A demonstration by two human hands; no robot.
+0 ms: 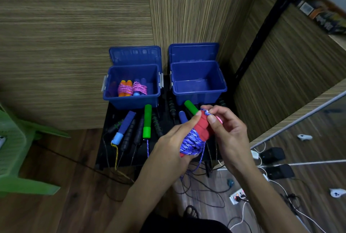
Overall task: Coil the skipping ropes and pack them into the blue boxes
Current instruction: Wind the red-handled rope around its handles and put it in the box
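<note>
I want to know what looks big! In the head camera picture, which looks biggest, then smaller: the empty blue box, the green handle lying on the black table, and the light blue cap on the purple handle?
1. empty blue box
2. green handle
3. light blue cap

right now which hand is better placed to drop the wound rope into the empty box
Left. The left hand already grips the red handles with the blue rope wound on, while the right hand only pinches the rope end. The empty box lies just ahead.

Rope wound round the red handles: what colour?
Blue flecked with white, head view.
</note>
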